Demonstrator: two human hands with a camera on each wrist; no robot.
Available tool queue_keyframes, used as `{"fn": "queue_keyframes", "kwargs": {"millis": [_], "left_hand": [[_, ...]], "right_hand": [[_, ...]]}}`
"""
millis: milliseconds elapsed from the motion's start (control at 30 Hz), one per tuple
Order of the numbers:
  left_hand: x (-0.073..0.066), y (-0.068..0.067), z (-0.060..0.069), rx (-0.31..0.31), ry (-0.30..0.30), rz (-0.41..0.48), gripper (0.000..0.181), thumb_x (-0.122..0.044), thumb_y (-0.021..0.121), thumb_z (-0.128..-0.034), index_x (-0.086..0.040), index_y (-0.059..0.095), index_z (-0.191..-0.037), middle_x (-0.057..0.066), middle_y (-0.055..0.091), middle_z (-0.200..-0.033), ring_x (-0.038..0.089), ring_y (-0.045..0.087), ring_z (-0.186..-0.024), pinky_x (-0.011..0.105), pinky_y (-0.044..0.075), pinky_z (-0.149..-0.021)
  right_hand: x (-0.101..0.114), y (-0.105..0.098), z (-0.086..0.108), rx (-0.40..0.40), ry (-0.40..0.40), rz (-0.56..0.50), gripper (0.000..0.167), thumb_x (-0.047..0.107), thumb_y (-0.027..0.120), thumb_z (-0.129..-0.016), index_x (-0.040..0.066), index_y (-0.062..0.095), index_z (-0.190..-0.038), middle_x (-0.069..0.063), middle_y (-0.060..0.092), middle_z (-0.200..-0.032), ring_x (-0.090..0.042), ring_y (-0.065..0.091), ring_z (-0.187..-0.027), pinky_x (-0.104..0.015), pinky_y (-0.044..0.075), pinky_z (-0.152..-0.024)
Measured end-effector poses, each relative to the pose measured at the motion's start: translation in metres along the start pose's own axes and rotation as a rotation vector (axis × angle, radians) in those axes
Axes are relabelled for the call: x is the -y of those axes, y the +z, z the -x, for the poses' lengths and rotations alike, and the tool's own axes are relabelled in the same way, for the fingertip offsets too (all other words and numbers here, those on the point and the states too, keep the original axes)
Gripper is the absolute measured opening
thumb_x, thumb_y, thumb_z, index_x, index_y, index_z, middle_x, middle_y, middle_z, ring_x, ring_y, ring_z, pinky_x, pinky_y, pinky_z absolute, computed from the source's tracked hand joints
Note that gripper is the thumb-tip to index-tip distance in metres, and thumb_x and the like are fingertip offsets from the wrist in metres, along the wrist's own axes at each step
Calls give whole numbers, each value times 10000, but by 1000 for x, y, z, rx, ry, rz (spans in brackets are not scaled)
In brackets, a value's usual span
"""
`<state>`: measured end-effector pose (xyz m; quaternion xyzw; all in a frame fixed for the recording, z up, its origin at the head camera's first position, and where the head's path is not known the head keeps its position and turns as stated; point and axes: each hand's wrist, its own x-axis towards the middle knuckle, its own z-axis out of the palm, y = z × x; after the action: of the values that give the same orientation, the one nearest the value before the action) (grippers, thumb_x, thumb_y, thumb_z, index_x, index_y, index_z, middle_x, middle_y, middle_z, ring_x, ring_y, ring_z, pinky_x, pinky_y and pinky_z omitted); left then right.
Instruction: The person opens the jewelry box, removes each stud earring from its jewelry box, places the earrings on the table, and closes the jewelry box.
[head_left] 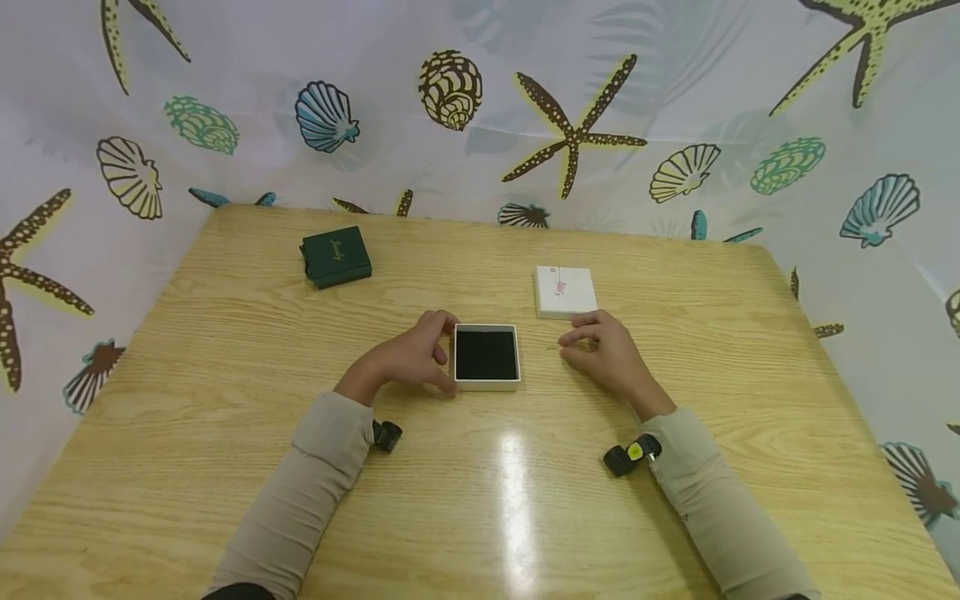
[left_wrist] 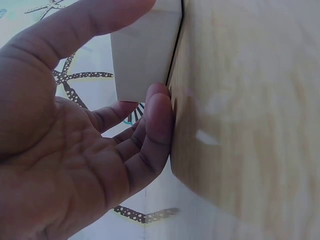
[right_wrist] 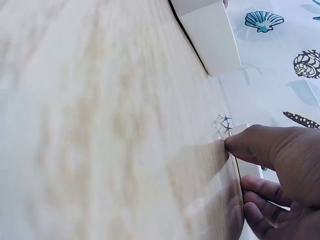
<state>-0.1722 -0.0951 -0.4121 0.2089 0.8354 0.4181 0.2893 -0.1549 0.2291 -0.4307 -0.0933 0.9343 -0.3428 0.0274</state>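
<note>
A white square box (head_left: 487, 385) with a black insert (head_left: 486, 355) sits mid-table. My left hand (head_left: 412, 354) grips its left side, thumb by the near corner and a finger at the far one. In the left wrist view the thumb and fingers lie against the white box wall (left_wrist: 145, 55). My right hand (head_left: 606, 354) is low over the table, thumb and index finger apart. Just left of its fingertips lies small thin jewelry (head_left: 552, 347). The right wrist view shows this as star-shaped pieces (right_wrist: 226, 121) close by the thumb tip; whether they touch is unclear.
Behind my right hand lies a white box lid (head_left: 566, 292) with a pink print. A dark green box (head_left: 337, 257) stands at the back left. Cloth printed with shells and starfish (head_left: 573, 137) hangs round the wooden table (head_left: 450, 483).
</note>
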Motion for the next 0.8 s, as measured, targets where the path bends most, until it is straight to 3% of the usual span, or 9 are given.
{"fn": "queue_keyframes", "kwargs": {"millis": [200,367,600,800], "left_hand": [[1,0,-1,-1,5,-2,843,-100,854,-763,-49,318,-1412,162,311,-1444,268,517,-1086,335,481,-882],[2,-1,-1,0,5,6,829,-91,851,-762,-50,325,-1401,159,314,-1432,264,506,-1077,314,475,-849],[4,0,-1,-5,17,5,840,-84,847,-760,-44,320,-1411,165,319,-1426,261,510,-1065,322,475,-864],[5,0,-3,-9,22,-2,838,-93,850,-762,-44,323,-1412,168,320,-1432,259,522,-1066,344,479,-902]], "right_hand": [[5,-3,-2,-95,-70,-13,149,34,731,-871,-1,754,-1014,-176,616,-1248,-359,582,-1190,-524,510,-990],[16,-23,-17,-118,-128,18,180,19,702,-888,-14,733,-1062,-201,590,-1269,-384,558,-1205,-560,505,-969],[28,-52,-47,-42,-155,125,255,60,716,-896,-15,705,-1140,-226,548,-1327,-415,506,-1264,-592,436,-1041],[34,-66,-73,92,-153,207,318,68,710,-893,-26,678,-1195,-246,514,-1350,-427,461,-1296,-595,355,-1118]]}}
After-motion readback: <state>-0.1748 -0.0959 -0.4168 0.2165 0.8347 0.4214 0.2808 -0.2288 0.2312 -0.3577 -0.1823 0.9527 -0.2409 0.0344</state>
